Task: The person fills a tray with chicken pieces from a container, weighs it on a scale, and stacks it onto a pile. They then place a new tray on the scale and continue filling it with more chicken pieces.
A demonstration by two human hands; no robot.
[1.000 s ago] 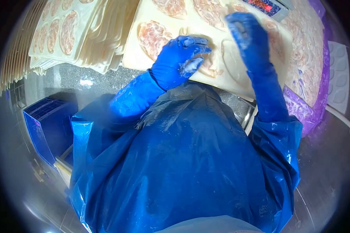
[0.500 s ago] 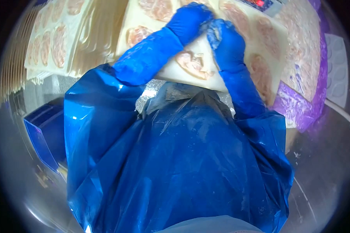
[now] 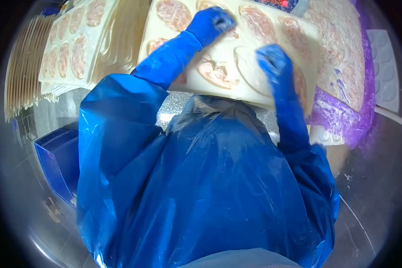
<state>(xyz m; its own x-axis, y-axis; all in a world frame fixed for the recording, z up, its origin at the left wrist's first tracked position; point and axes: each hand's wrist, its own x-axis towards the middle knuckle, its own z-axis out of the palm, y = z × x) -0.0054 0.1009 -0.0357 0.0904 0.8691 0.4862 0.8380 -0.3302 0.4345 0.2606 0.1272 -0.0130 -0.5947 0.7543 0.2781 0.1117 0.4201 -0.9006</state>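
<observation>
A white board with oval hollows (image 3: 196,87) lies in front of me, several of its hollows filled with raw, pale pink meat (image 3: 257,23). My left hand (image 3: 212,27), in a blue glove, is closed over the upper middle of the board, beside a partly covered oval of meat. Over the right part my right hand (image 3: 276,67), also gloved, is curled into a loose fist, slightly smeared. What either hand holds, if anything, is hidden. Between my hands is a bare oval hollow (image 3: 251,73); left of it another holds a ragged piece of meat (image 3: 216,71).
Stacked white boards with meat ovals (image 3: 78,56) stand at the left. On the right, a purple plastic liner (image 3: 368,76) surrounds a mass of pale meat (image 3: 339,49), with another moulded white sheet (image 3: 385,67) beyond. A blue box (image 3: 58,156) sits low at the left.
My hands were close together over the board and have moved apart. My right hand has come down and right, uncovering the bare hollow; my left hand has shifted slightly left.
</observation>
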